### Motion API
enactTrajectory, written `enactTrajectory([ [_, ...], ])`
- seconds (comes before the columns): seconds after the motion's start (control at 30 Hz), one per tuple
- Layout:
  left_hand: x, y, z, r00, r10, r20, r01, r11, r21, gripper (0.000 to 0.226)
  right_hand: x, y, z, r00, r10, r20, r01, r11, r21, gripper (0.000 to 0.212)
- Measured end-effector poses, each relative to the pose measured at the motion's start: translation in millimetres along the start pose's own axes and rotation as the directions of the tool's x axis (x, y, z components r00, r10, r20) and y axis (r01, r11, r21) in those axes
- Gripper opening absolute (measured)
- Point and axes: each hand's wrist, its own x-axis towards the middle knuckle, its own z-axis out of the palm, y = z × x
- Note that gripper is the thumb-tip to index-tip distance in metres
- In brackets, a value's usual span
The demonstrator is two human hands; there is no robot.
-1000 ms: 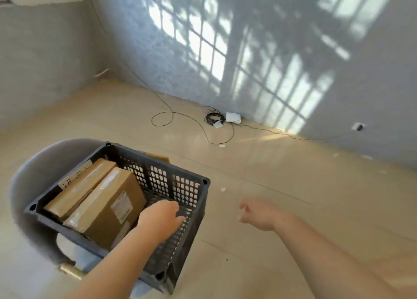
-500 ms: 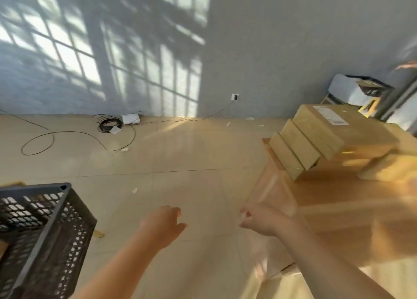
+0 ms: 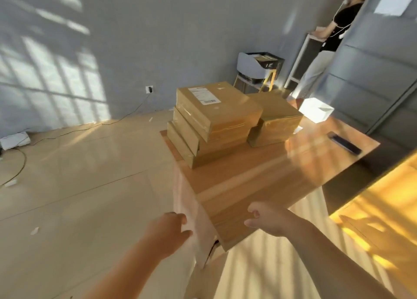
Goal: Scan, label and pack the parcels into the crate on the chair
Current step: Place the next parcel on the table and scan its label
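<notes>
the left hand [image 3: 168, 228] and the right hand [image 3: 268, 222] hover empty at the near corner of the light wooden desk [image 3: 259, 176], fingers loosely curled round nothing. the brown taped cardboard parcels [image 3: 212, 127] stand stacked at the desk's far left corner, a second pile [image 3: 275, 120] just beside them. the step in hand looks like fetching the next parcel: reach across and lift the white-labelled top parcel [image 3: 216, 105] with both hands. the crate is out of view.
</notes>
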Motion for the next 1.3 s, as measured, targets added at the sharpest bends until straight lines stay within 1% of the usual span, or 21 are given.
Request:
enactTrajectory([
  [0.07,26,29,2,0.998,0.060,0.032,-0.060,0.998,0.014,0.038,6,30,-15,0.999,0.044,-0.012,-0.044,0.999,0.022,0.054],
  [0.17,71,68,3,0.989,0.129,0.074,-0.132,0.991,0.036,0.022,22,71,-38,0.995,0.094,-0.024,-0.092,0.995,0.042,0.055],
  [0.27,123,104,1,0.982,0.162,0.098,-0.169,0.983,0.069,0.028,47,111,-65,0.989,0.137,-0.059,-0.133,0.989,0.070,0.057],
  [0.37,175,136,0,0.973,0.174,0.152,-0.182,0.983,0.039,0.024,74,149,-93,0.979,0.182,-0.089,-0.171,0.978,0.115,0.058],
  [0.4,191,147,-1,0.970,0.173,0.170,-0.179,0.984,0.021,0.026,82,161,-102,0.976,0.196,-0.096,-0.183,0.975,0.129,0.059],
  [0.5,232,180,-2,0.968,0.154,0.200,-0.154,0.988,-0.013,0.044,105,195,-126,0.966,0.231,-0.116,-0.207,0.960,0.188,0.057],
  [0.57,253,198,-1,0.969,0.145,0.200,-0.143,0.989,-0.021,0.047,120,215,-139,0.956,0.256,-0.144,-0.222,0.951,0.213,0.053],
  [0.63,274,213,1,0.973,0.138,0.187,-0.136,0.990,-0.026,0.045,138,235,-151,0.946,0.274,-0.175,-0.228,0.942,0.245,0.046],
  [0.8,325,243,16,0.992,0.090,0.083,-0.081,0.992,-0.100,0.043,190,279,-174,0.930,0.273,-0.247,-0.199,0.937,0.287,0.021],
  [0.87,343,254,23,0.998,0.046,0.036,-0.041,0.990,-0.132,0.046,214,294,-183,0.923,0.271,-0.274,-0.183,0.933,0.310,0.016],
  [0.9,352,260,27,1.000,0.022,0.002,-0.021,0.990,-0.139,0.048,227,301,-189,0.920,0.270,-0.285,-0.174,0.931,0.321,0.017],
  [0.97,366,273,32,0.998,-0.051,-0.047,0.043,0.988,-0.148,0.055,253,316,-202,0.922,0.257,-0.291,-0.159,0.934,0.319,0.026],
  [1.03,379,285,34,0.983,-0.173,-0.067,0.156,0.964,-0.216,0.061,281,329,-217,0.931,0.222,-0.288,-0.133,0.945,0.299,0.037],
  [1.17,405,306,39,0.913,-0.403,-0.070,0.353,0.864,-0.359,0.083,330,341,-251,0.964,0.135,-0.230,-0.045,0.932,0.359,0.062],
  [1.23,419,315,40,0.875,-0.478,-0.069,0.402,0.800,-0.445,0.090,350,343,-267,0.974,0.075,-0.215,0.007,0.934,0.356,0.076],
  [1.3,432,318,38,0.835,-0.545,-0.072,0.432,0.731,-0.528,0.092,367,344,-280,0.982,0.009,-0.188,0.061,0.929,0.364,0.084],
])
